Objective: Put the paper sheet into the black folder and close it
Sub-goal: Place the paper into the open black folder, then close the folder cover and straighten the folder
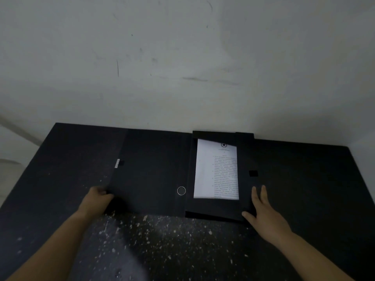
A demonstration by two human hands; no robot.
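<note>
The black folder (pixel 150 171) lies open on a black table, its wide cover spread flat to the left. A white printed paper sheet (pixel 216 171) rests inside the folder's box part on the right, with black flaps framing it. My left hand (pixel 97 199) grips the near left corner of the cover, fingers curled under the edge. My right hand (pixel 263 211) lies flat, fingers spread, on the folder's right flap at the near corner.
The black table (pixel 304 189) stands against a pale scuffed wall (pixel 182 57). White paint specks dot the table's near part (pixel 162 240). A small ring hole (pixel 181 190) sits in the folder's spine.
</note>
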